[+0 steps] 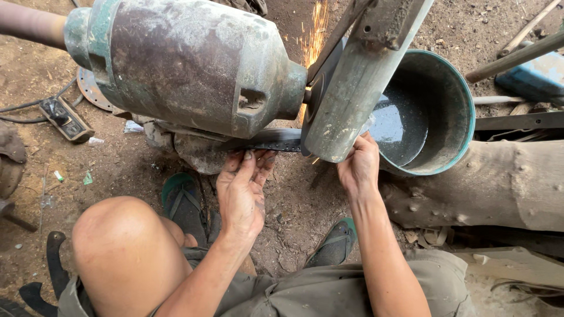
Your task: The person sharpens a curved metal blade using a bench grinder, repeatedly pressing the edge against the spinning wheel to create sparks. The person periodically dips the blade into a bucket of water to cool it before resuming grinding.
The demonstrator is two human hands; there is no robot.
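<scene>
We hold a flat dark metal blade (276,140) to the spinning grinding wheel (313,97) of a worn green bench-grinder motor (188,61).

Our left hand (244,188) is clamped on the blade's near end, fingers over its flat; our right hand (358,164) reaches behind the grey-green wheel guard (358,88), its grip hidden, so we cannot tell; sparks (314,32) fly away from us; we judge steady, even pressure best, fingertips clear of the wheel; the round green metal basin of water (435,111) stands just beside.

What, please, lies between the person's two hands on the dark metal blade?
In the head view, the guard of the grinder stands between the left hand and right hand, over the blade.
</scene>
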